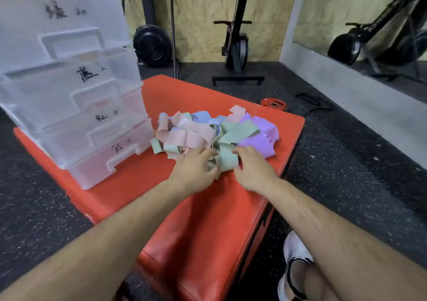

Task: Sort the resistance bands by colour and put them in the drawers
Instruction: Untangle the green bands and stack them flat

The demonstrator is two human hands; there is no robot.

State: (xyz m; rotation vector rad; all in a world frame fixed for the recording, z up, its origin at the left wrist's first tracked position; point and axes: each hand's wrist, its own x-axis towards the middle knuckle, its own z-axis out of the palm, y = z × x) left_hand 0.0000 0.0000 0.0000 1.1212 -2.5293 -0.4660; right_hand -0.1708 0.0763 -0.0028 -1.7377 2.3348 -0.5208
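A tangled pile of resistance bands lies on the red padded box (203, 210): pink bands (184, 132) at the left, green bands (233, 134) in the middle, purple bands (261, 134) at the right, blue bands (203, 117) behind. My left hand (196, 169) and my right hand (254, 169) both grip the near end of a green band (227, 161) at the pile's front edge. A clear plastic drawer unit (69, 97) with four hand-labelled drawers stands at the left of the box, all drawers closed.
The dark speckled gym floor (346, 173) surrounds the box. A red weight plate (273, 103) and a black cord lie beyond the box. An exercise machine (238, 46) stands by the plywood wall, a mirror is at the right. My white shoe (295, 261) is beside the box.
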